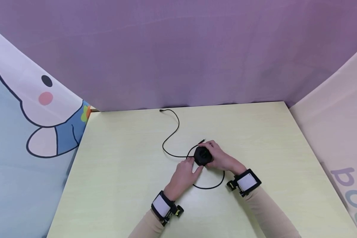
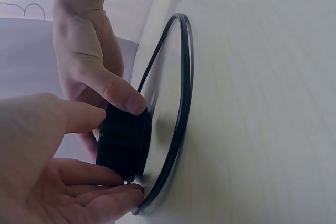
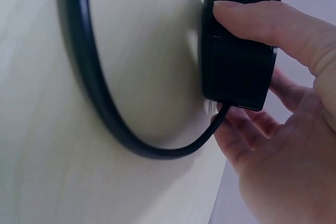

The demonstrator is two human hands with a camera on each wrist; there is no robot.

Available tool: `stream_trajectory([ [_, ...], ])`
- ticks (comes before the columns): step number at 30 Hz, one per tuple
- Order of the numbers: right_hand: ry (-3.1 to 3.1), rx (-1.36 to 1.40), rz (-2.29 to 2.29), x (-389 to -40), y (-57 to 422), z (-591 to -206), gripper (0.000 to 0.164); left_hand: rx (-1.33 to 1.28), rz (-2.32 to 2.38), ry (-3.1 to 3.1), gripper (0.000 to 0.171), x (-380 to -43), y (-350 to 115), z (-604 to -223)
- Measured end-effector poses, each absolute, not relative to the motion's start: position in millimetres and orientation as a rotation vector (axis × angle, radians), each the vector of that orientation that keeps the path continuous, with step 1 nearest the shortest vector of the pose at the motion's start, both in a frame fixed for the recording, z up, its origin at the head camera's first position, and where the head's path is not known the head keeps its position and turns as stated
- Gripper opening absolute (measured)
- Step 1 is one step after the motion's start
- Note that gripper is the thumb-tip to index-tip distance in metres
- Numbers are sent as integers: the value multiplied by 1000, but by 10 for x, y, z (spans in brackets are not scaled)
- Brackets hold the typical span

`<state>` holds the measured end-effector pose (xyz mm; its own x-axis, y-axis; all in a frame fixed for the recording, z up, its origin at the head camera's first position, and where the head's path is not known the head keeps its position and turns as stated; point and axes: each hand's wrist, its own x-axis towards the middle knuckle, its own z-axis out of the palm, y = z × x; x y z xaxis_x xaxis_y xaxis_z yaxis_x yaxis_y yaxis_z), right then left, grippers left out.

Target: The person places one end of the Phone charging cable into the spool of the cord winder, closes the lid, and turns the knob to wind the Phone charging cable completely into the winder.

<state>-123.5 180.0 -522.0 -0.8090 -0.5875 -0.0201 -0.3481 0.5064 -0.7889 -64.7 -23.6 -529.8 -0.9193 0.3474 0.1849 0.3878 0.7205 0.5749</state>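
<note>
A small black hexagonal device (image 1: 203,156) with a round recessed top sits between the two hands over the table. My right hand (image 1: 223,158) grips it from the right; in the right wrist view its thumb lies along the side of the casing. From the left, my left hand (image 1: 182,175) holds the near left side, thumb and fingers around the casing. A thin black cable (image 2: 182,77) runs out from the device and loops toward the near side. How the cable passes under the fingers is partly hidden.
The pale wooden table (image 1: 122,185) carries more cable (image 1: 178,127), curving to a plug (image 1: 161,110) at the far edge. Another cable tip (image 1: 203,141) lies just beyond the device. A purple cloth (image 1: 178,59) hangs behind, with printed cloths at both sides.
</note>
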Motion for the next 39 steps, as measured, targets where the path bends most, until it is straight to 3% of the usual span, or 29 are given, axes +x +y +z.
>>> stream_trajectory([
  [11, 2555, -804, -1161, -1242, 1756, -5280, 81, -580, -1001, -2843, 26, -654, -245, -5278],
  [19, 2581, -679, -1112, -1228, 1744, -5320, 98, -526, -1051, -2871, 26, -651, -256, -5236],
  [29, 2635, -722, -1133, -1229, 1752, -5353, 80, -505, -1123, -2724, 21, -682, -259, -5238],
  [39, 2626, -770, -1204, -1226, 1790, -5224, 83, -511, -1292, -2541, 15, -730, -301, -5155],
])
